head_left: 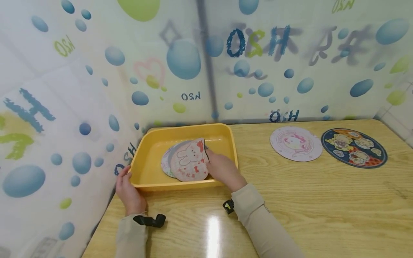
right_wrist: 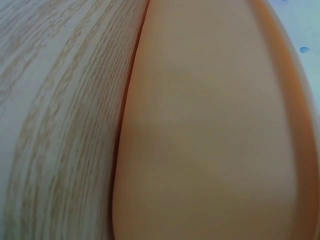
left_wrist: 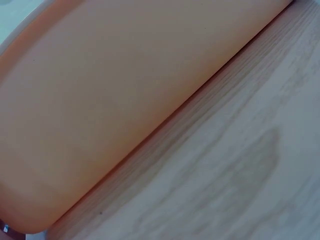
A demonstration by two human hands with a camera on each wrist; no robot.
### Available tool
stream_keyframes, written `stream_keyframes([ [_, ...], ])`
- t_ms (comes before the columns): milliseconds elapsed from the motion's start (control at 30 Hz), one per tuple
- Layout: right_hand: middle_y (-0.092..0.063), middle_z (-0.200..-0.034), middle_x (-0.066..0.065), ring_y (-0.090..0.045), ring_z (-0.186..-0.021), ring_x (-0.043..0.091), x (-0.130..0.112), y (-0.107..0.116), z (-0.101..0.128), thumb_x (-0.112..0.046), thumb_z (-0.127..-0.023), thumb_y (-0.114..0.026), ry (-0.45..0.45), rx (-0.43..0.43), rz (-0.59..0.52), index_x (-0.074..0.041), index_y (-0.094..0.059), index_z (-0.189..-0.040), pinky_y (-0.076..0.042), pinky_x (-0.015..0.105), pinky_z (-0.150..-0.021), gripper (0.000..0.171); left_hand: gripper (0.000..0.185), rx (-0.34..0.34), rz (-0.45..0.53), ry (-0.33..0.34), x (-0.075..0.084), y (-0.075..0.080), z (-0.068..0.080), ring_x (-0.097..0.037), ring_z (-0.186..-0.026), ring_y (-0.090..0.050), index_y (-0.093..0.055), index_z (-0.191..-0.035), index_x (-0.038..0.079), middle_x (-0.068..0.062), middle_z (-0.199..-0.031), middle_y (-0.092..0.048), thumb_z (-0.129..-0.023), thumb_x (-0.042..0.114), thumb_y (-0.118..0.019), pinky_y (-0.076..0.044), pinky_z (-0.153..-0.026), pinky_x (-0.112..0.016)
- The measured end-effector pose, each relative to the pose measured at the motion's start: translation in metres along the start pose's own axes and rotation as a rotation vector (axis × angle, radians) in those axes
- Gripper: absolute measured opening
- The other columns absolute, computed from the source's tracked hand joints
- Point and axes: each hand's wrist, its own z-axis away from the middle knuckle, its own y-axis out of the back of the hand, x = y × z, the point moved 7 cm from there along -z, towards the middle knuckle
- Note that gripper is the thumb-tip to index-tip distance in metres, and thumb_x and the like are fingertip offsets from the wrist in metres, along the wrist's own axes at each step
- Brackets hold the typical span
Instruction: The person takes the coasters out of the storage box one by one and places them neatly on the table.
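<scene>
A yellow plastic tray (head_left: 151, 186) stands on the table; its outer front wall fills much of both wrist views. At the tray's front left corner my left hand (head_left: 130, 193) holds the rim. My right hand (head_left: 224, 170) reaches over the front right rim and pinches the right edge of a round pink placemat (head_left: 188, 161) with a white rabbit and red bows. This placemat is tilted up inside the tray. Behind it, partly covered, lies another round placemat (head_left: 166, 165) with a pale patterned edge. The right fingertips are hidden behind the pink placemat.
On the wooden table (head_left: 309, 208), right of the tray, lie a pale pink round placemat (head_left: 296, 143) and a dark blue and orange one (head_left: 354, 148), side by side. A curtain (head_left: 248, 96) printed with bubbles closes off the back and left.
</scene>
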Motion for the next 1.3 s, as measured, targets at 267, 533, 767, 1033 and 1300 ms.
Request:
stream_keyframes([
  [267,-0.055,-0.072,-0.002,-0.047,-0.055,0.013,0.0025,0.0058,0.0,-0.017,-0.085,-0.051,-0.045,0.042,-0.056,-0.011,-0.054,-0.115,-0.038,0.025,-0.049,0.03,0.028,0.001,0.027,-0.002,0.0004,-0.0002,0.0008,-0.02,-0.112,-0.044,-0.058,-0.114,0.008,-0.004,-0.129,-0.041,-0.092,0.016,-0.043,-0.039,-0.094,-0.03],
  [533,-0.052,-0.065,-0.001,-0.047,-0.053,0.014,0.0051,-0.0002,-0.0002,-0.025,-0.084,-0.052,-0.063,-0.019,-0.084,-0.015,-0.051,-0.105,-0.036,0.026,-0.046,0.024,0.028,-0.003,0.003,-0.005,0.0004,-0.0007,0.0013,-0.02,-0.113,-0.044,-0.057,-0.115,0.009,-0.003,-0.128,-0.041,-0.092,0.017,-0.043,-0.039,-0.095,-0.03],
  [767,-0.05,-0.06,-0.002,-0.045,-0.048,0.013,0.0036,-0.0023,-0.0004,-0.035,-0.086,-0.051,-0.059,-0.045,-0.042,-0.019,-0.056,-0.088,-0.034,0.025,-0.042,0.017,0.029,-0.007,0.004,0.0,-0.0004,-0.001,0.0008,-0.02,-0.113,-0.043,-0.057,-0.116,0.01,-0.002,-0.128,-0.041,-0.092,0.018,-0.042,-0.039,-0.094,-0.03],
  [1033,-0.044,-0.051,-0.003,-0.04,-0.043,0.01,0.0006,-0.0018,0.002,-0.037,-0.085,-0.053,-0.05,-0.048,0.012,-0.016,-0.052,-0.061,-0.029,0.023,-0.04,0.032,0.029,-0.009,0.007,0.003,0.0009,-0.0008,0.002,-0.02,-0.113,-0.043,-0.057,-0.116,0.009,-0.003,-0.129,-0.04,-0.092,0.018,-0.043,-0.039,-0.095,-0.03],
  [1300,-0.035,-0.044,-0.006,-0.033,-0.039,0.008,-0.0017,-0.0015,0.0037,-0.034,-0.084,-0.053,-0.037,-0.069,-0.01,-0.015,-0.044,-0.051,-0.024,0.022,-0.038,0.039,0.029,-0.001,0.008,0.007,0.0011,-0.0004,0.0023,-0.019,-0.113,-0.043,-0.056,-0.116,0.009,-0.002,-0.129,-0.04,-0.092,0.018,-0.043,-0.039,-0.095,-0.029],
])
